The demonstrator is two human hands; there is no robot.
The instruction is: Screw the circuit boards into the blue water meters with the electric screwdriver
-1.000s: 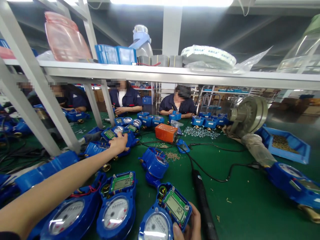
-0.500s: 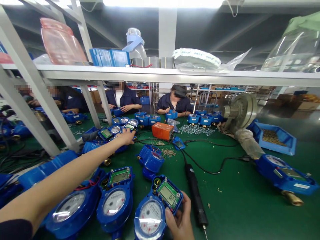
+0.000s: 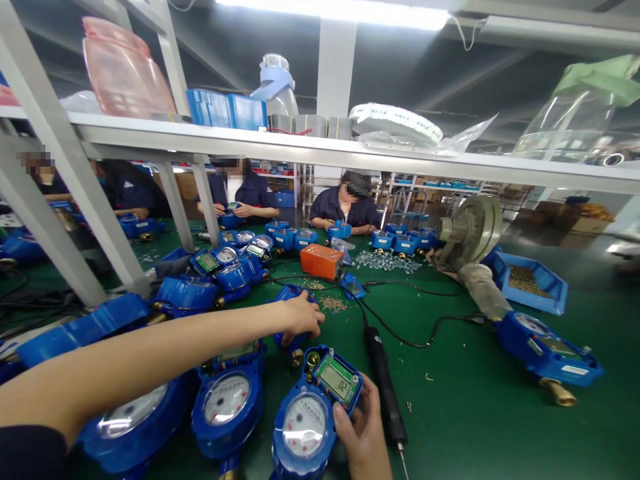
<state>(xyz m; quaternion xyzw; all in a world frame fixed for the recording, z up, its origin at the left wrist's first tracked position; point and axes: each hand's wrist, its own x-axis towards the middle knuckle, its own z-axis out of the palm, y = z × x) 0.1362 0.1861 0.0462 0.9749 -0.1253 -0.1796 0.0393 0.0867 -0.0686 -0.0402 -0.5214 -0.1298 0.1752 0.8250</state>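
Note:
My left hand (image 3: 301, 316) reaches across the green bench and lies over a blue meter (image 3: 286, 293), its fingers curled down round the body. Much of that meter is hidden beneath the hand. At the bottom centre, my right hand (image 3: 364, 427) grips the right side of another blue meter (image 3: 304, 427), thumb in front and fingers behind. This one has a round white dial and an uncovered green circuit board with a small display. A similar meter (image 3: 227, 400) stands just to its left. A black electric screwdriver (image 3: 384, 383) lies right of my right hand.
More blue meters (image 3: 185, 293) crowd the left side. Behind are an orange box (image 3: 321, 261), loose screws (image 3: 333, 304), cables and a blower (image 3: 473, 230). A blue screw tray (image 3: 555, 303) and another meter (image 3: 547, 350) are at right. A shelf (image 3: 300, 148) crosses above; people sit opposite.
My left hand has moved right and nearer, from the back meters to the one in the middle. My right hand keeps its hold on its meter. The view has shifted slightly.

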